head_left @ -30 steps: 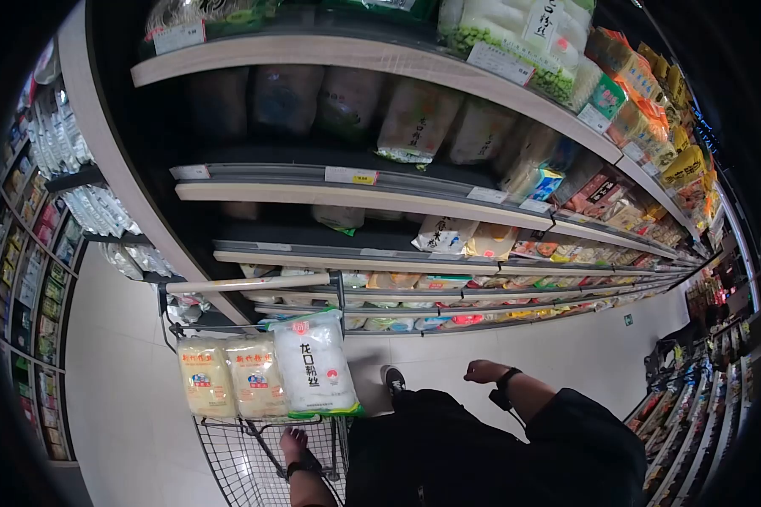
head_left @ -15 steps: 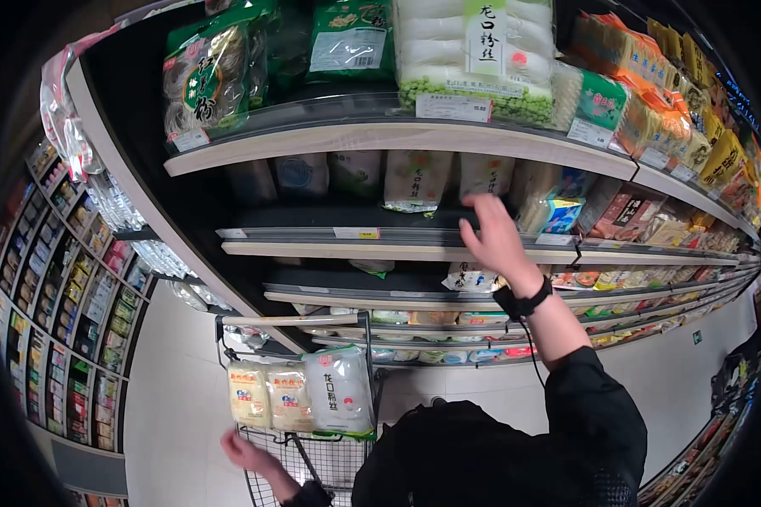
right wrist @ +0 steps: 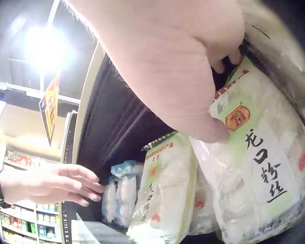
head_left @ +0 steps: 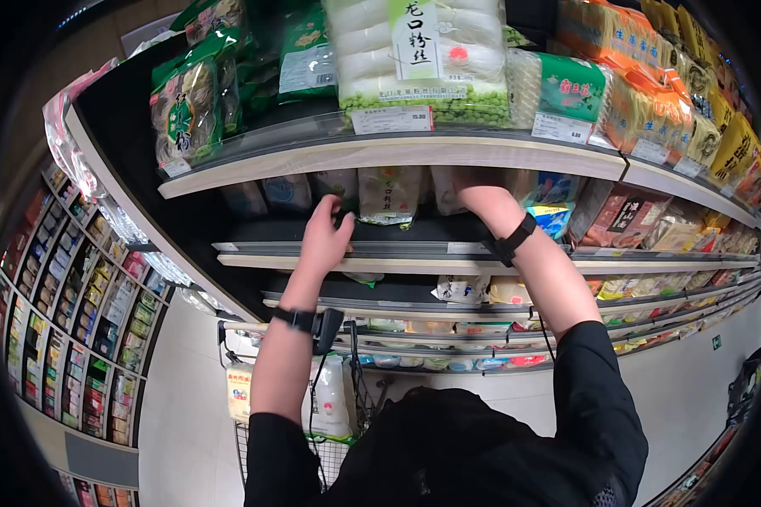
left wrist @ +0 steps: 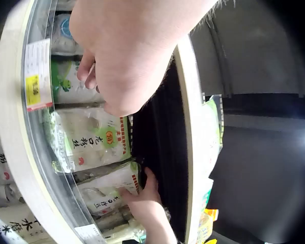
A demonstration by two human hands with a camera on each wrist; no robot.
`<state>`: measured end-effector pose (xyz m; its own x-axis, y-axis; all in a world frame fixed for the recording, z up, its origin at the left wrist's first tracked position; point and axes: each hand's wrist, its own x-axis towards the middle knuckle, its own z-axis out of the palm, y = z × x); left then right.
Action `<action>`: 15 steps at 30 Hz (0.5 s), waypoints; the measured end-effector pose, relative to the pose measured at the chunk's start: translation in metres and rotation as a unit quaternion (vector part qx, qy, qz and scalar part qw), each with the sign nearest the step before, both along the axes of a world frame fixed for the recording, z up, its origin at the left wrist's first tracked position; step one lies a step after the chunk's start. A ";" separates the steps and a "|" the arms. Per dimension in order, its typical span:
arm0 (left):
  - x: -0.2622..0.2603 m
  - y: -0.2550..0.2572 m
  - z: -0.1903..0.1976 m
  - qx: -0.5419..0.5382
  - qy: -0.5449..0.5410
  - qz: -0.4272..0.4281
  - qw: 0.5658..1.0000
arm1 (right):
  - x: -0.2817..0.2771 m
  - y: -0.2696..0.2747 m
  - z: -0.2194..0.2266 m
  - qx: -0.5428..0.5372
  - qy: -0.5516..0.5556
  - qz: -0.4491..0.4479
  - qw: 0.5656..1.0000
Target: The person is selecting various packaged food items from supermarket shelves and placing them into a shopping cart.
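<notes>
My right hand (right wrist: 183, 76) pinches the top of a clear bag of vermicelli (right wrist: 259, 168) on the second shelf, thumb on its front and fingers behind its top edge. In the head view the right hand (head_left: 486, 201) is partly hidden under the shelf above. My left hand (head_left: 324, 238) is raised at the same shelf's front, left of another vermicelli bag (head_left: 389, 194). Its fingers are loosely bent with nothing between them. In the left wrist view the left hand (left wrist: 127, 56) overlaps a green-printed bag (left wrist: 71, 84).
The upper shelf edge (head_left: 397, 154) juts out above both hands. Below the left arm stands a shopping cart (head_left: 249, 325) with a white vermicelli bag (head_left: 334, 401) and a yellowish noodle bag (head_left: 239, 390). Boxed goods (head_left: 613, 218) fill the shelf to the right.
The right hand has risen from beside the body to the second shelf and taken hold of a vermicelli bag. The left hand has moved up from the cart to the shelf front.
</notes>
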<state>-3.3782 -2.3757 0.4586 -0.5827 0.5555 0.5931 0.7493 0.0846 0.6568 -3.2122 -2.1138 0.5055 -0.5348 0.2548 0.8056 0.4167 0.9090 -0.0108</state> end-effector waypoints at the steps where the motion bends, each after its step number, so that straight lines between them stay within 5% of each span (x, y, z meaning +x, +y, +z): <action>1: -0.009 0.016 -0.002 -0.018 -0.045 0.017 0.999 | -0.005 0.005 -0.005 -0.051 0.080 0.027 0.995; 3: -0.019 0.038 0.014 -0.116 -0.024 0.059 0.991 | -0.005 0.005 -0.002 -0.053 0.066 0.031 0.996; 5: -0.047 0.064 -0.005 -0.099 -0.112 0.032 0.988 | -0.003 0.004 0.003 -0.045 0.043 0.040 0.997; 7: -0.023 0.068 0.012 0.045 -0.173 -0.031 0.983 | -0.002 0.003 0.011 -0.031 0.027 0.050 0.998; 13: -0.024 0.067 0.028 -0.086 -0.220 -0.130 0.963 | 0.003 0.001 0.018 0.004 -0.002 0.065 0.998; 15: -0.019 0.062 0.028 -0.072 -0.233 -0.125 0.962 | 0.010 -0.005 0.023 -0.025 -0.091 0.069 0.993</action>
<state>-3.3970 -2.3142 0.4865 -0.6044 0.7696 0.2061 0.3853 0.0559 0.9211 -3.2017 -2.1186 0.5289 -0.7023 0.2060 0.6814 0.2876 0.9577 0.0070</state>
